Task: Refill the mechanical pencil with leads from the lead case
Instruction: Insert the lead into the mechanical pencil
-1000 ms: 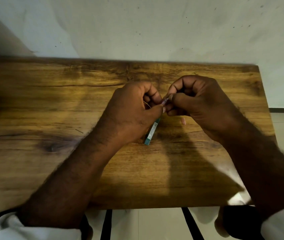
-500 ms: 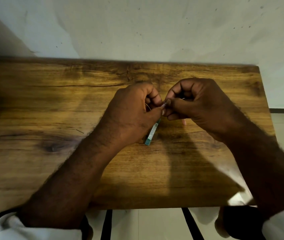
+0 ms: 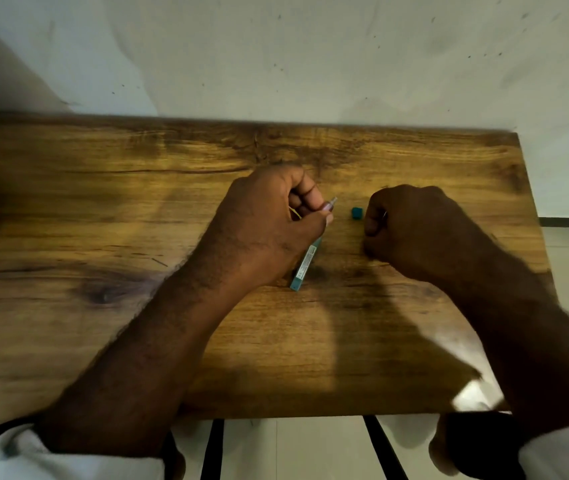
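Well, table (image 3: 103,202): a rectangular slab of wood, warm brown and yellow, with long dark grain streaks and a knot toward the left. Its surface has a dull sheen and carries hard shadows from both arms.
Lead case (image 3: 305,263): a slim, flat, teal plastic stick with a pale printed label along its face. It slants, lower end close to the wood below the left hand, upper part hidden in that hand.
Case tip (image 3: 332,202): a short, clear, glassy-looking end pokes out past the thumb and forefinger, pointing up and to the right.
Cap (image 3: 356,213): a tiny squarish teal piece lying on the wood between the two hands, just beside the right knuckles and apart from the case.
Left hand (image 3: 262,230): back upward, fingers curled tight round the case, thumb pressed along its side. A thin yellow sliver shows inside the curl, too small to identify.
Right hand (image 3: 411,230): balled up, knuckles toward the cap, heel low over the table, in deep shadow. A small pale glint sits among the folded fingers, and whether they grip anything cannot be told.
Forearms: bare, both reaching in from the near edge, angled toward each other.
Sleeves (image 3: 68,459): white cloth at the bottom corners.
Wall (image 3: 311,64): pale, matte, speckled with small dark marks.
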